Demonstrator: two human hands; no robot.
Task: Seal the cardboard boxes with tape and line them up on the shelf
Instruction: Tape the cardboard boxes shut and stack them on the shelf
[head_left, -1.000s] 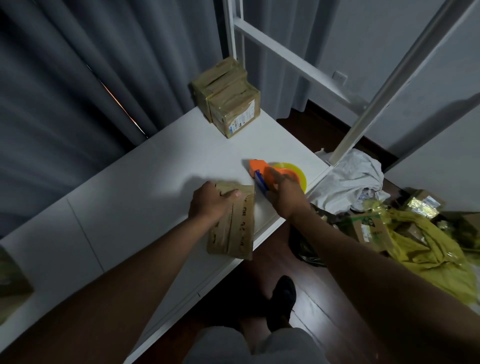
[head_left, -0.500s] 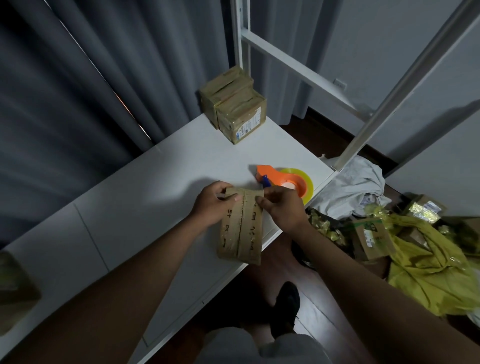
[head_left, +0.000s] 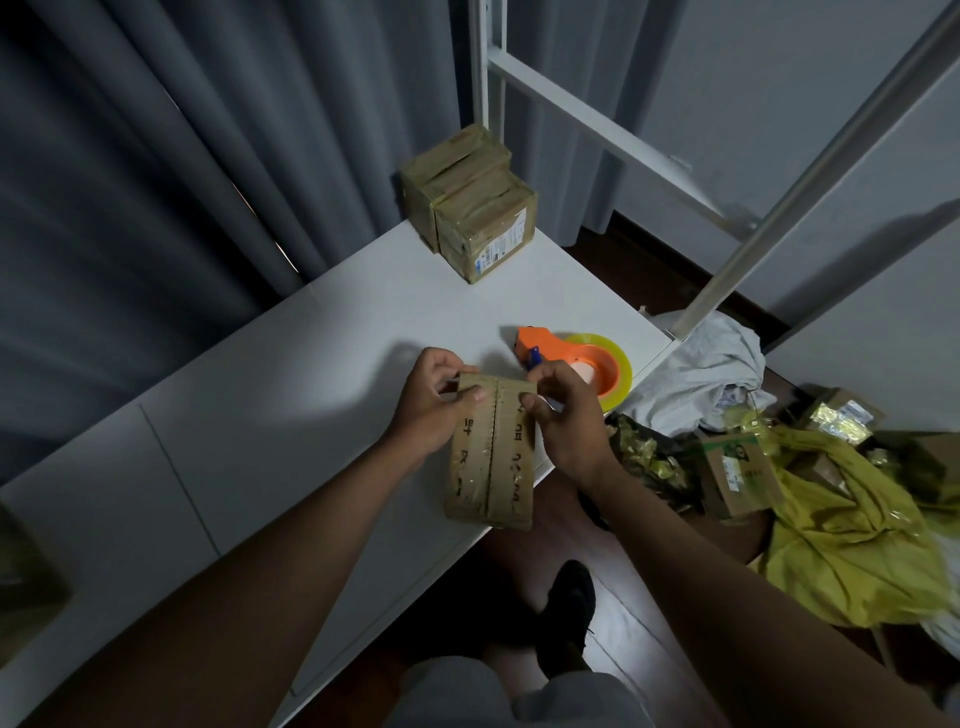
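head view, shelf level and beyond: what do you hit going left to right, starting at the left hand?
left hand → held cardboard box → right hand → orange tape dispenser → white cloth → yellow bag

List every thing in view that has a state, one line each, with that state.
Cardboard box: flaps closed, seam facing up, held at its far end over the shelf's front edge.
Left hand: grips the box's far left corner.
Right hand: grips the box's far right corner.
Tape dispenser: lying on the shelf, unheld.
Taped boxes: sealed, set together at the shelf's far corner.
Box on the floor: closed, amid yellow wrapping.
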